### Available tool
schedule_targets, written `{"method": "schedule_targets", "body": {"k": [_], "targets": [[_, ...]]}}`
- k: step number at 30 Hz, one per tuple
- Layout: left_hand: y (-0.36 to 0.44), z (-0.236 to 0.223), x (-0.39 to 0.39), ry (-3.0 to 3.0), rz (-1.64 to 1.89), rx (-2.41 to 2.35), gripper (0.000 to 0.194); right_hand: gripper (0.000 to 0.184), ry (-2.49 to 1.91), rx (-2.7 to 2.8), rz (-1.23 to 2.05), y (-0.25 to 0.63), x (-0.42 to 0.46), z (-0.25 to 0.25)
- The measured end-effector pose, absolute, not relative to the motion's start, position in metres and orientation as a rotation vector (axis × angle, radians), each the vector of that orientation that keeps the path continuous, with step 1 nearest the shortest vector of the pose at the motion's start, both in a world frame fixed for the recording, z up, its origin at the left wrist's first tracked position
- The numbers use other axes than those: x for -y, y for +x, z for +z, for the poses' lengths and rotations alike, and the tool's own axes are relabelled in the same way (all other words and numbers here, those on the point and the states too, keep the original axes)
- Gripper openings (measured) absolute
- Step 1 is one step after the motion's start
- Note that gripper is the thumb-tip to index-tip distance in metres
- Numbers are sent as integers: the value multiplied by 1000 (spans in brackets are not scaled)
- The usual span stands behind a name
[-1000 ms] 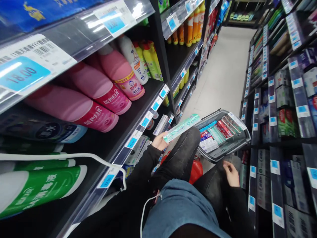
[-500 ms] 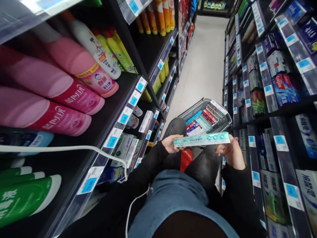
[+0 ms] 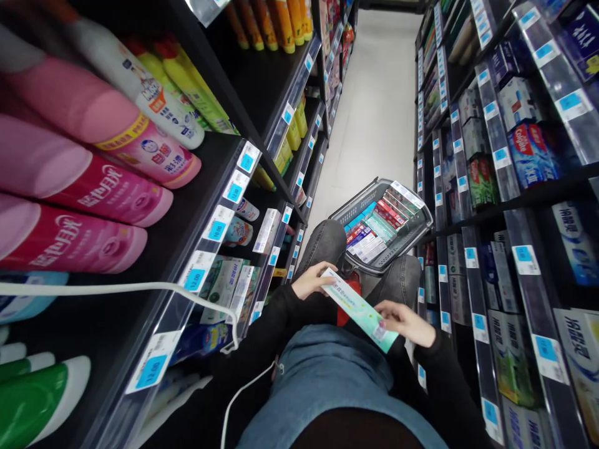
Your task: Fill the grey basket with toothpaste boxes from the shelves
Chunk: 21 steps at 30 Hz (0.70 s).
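A long white and mint-green toothpaste box (image 3: 359,308) lies aslant above my lap, its printed broad face up. At its upper left end, my left hand (image 3: 312,280) grips it between thumb and fingers. My right hand (image 3: 403,319) holds the box near its lower right end, fingers over the far edge and thumb on top. Beyond my knees stands a grey shopping basket (image 3: 344,217) with several boxes (image 3: 374,227) of toothpaste-like shape lying in it.
Pink bottles (image 3: 93,240) and a green bottle (image 3: 44,396) crowd the left shelves. A white cable (image 3: 154,287) hangs across that side. On the right, shelves carry many boxes, among them a Colgate pack (image 3: 528,153). The aisle floor (image 3: 372,106) runs ahead between them.
The toothpaste box has swung from nearly level to a slant, its right end lower and nearer me, and a broader face shows. My right hand has moved in and closed on it.
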State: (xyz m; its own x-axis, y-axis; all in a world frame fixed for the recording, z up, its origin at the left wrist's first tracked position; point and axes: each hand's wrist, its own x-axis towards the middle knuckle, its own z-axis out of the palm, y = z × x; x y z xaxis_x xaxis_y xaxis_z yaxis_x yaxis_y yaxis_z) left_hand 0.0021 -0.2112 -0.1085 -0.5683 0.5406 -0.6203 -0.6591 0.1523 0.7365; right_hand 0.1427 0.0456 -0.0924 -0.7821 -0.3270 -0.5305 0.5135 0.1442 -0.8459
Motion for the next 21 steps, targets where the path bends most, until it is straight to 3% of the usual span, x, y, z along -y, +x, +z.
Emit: {"method": "schedule_targets", "body": {"k": [4, 7, 10, 13, 16, 21], "targets": [[-18, -123, 177, -248, 1732, -1588, 62, 48, 218, -1771, -1758, 136, -52, -117], [-49, -121, 133, -143, 1614, -2094, 43, 43, 318, -1931, -1733, 110, -90, -146], [-77, -114, 73, 443, 1072, -2471, 27, 30, 415, -2310, -1331, 59, -140, -186], [-93, -120, 5, 1184, 646, -1949, 23, 23, 473, -2466, -678, -12, -173, -236], [-104, -147, -48, 1397, 564, -1637, 25, 30, 492, -2396, -235, -82, -183, -295], [-124, -198, -52, 1342, 632, -1979, 29, 36, 485, -2381, -92, -151, -182, -395]]}}
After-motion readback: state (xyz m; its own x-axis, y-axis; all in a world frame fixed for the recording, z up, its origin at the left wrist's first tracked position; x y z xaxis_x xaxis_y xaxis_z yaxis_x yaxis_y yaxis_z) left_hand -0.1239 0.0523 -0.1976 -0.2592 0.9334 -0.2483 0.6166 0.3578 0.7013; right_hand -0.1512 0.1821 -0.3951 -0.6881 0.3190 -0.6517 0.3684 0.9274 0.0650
